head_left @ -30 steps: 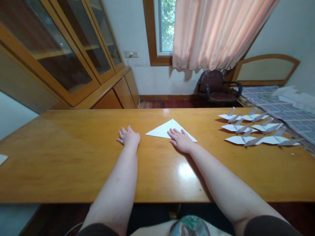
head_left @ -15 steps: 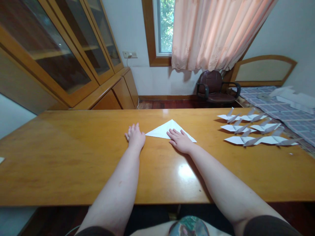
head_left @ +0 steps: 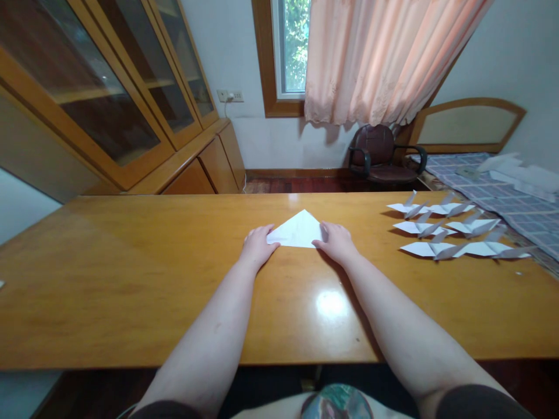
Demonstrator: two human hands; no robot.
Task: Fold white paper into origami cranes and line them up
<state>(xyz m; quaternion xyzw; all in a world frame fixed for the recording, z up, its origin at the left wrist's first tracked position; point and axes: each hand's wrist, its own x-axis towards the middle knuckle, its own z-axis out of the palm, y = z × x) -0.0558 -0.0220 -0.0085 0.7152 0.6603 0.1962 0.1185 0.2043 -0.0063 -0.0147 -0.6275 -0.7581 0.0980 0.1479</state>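
Note:
A white sheet of paper folded into a triangle (head_left: 297,231) lies flat on the wooden table (head_left: 131,279), its apex pointing away from me. My left hand (head_left: 257,247) rests at the triangle's left corner, fingertips touching the paper's edge. My right hand (head_left: 338,242) rests at the right corner, fingers bent down onto that edge. Both hands press on the paper from the sides; neither lifts it.
Several folded white paper cranes (head_left: 441,228) stand in rows on the table's right side. Beyond the table are a dark office chair (head_left: 382,154), a bed with a checked cover (head_left: 510,198), a glass-fronted wooden cabinet (head_left: 109,99) and a curtained window (head_left: 375,58).
My left hand slid right across the table to the paper's left corner. My right hand shifted to the right corner, and the triangle now lies squarely between both hands.

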